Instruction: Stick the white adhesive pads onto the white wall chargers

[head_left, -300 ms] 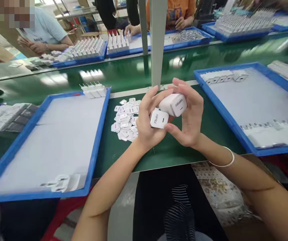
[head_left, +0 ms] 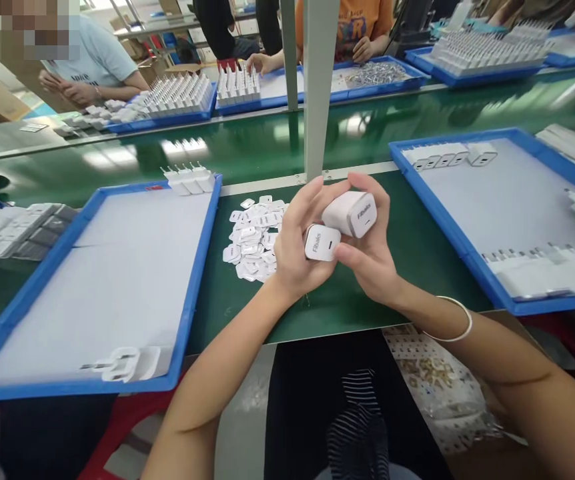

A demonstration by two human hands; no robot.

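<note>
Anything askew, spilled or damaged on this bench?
Nothing damaged. The small white faceplates lie in a loose, overlapping heap on the green mat, not in a tray. The left hand and right hand each hold a white charger, both intact.

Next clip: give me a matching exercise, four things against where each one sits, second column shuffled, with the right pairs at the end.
Things:
1. white charger body
2. small white face plate
3. pile of white plates
4. lone charger

Places:
A. loose on the green mat
B. near corner of the left blue tray
C. in the left hand
D. in the right hand

Pairs: 1-D, 2-C, 3-A, 4-B
</note>
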